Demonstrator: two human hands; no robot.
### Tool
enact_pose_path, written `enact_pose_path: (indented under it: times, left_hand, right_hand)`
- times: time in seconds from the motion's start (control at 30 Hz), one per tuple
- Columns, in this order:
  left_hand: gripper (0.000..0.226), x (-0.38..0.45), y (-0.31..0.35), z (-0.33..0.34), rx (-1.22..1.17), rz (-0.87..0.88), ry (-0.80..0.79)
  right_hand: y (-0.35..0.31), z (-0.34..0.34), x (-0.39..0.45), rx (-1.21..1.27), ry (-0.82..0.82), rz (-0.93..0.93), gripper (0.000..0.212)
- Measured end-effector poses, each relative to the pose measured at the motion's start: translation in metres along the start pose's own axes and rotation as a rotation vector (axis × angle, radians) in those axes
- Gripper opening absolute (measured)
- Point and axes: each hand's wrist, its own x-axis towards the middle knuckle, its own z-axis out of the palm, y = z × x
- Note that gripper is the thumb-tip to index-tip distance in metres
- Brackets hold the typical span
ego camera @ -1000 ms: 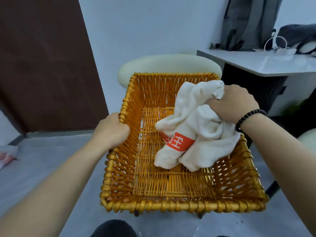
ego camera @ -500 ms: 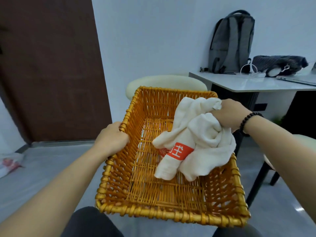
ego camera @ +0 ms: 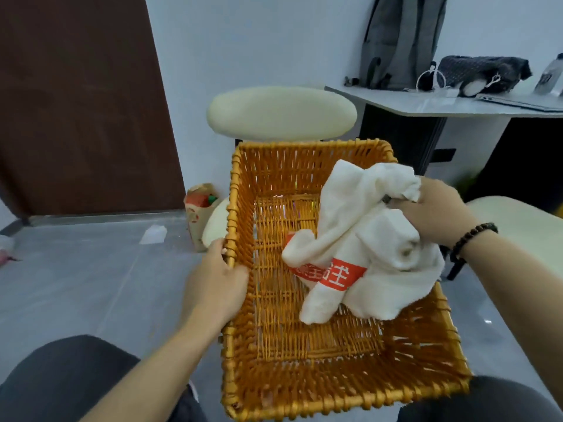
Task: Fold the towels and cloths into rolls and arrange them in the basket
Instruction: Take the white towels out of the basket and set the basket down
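Observation:
An orange wicker basket [ego camera: 304, 403] rests across my lap, tilted a little. My left hand [ego camera: 214, 284] grips its left rim, fingers curled over the edge. My right hand [ego camera: 432, 210] grips a bunched white towel [ego camera: 362, 229] at the basket's right side. The towel is crumpled, not rolled, and hangs over the right rim into the basket. An orange band with white characters [ego camera: 338, 275] shows on its lower fold. Whether there is more than one cloth in the bundle I cannot tell.
A cream chair back [ego camera: 281, 112] stands just beyond the basket. A grey desk [ego camera: 441, 103] at the right back carries a grey backpack [ego camera: 402, 41] and a dark pouch [ego camera: 484, 71]. A paper bag [ego camera: 199, 208] sits on the floor at the left. A cream seat [ego camera: 524, 220] lies to the right.
The basket has come down toward my lap and the view has lifted, showing more of the room. Both hands keep their holds; the towel bundle has shifted slightly.

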Motion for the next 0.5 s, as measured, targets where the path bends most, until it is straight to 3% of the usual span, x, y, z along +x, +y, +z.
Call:
enact_pose_path:
  times: [0.13,0.33,0.5]
  left_hand:
    - [0.028,-0.045,-0.022,0.024,-0.193,-0.048,0.034]
    - [0.023,-0.052,-0.083,0.071,-0.310,-0.379,0.012]
    - [0.024,-0.067,-0.130,0.094,-0.323,-0.535,0.023]
  right_hand:
    - [0.001,0.012,-0.016,0.120,0.124,-0.108,0.003]
    - [-0.001,0.060,-0.022,0.116,0.042,-0.219,0.017]
    - [-0.002,0.106,-0.021,0.020,-0.069,-0.272,0.035]
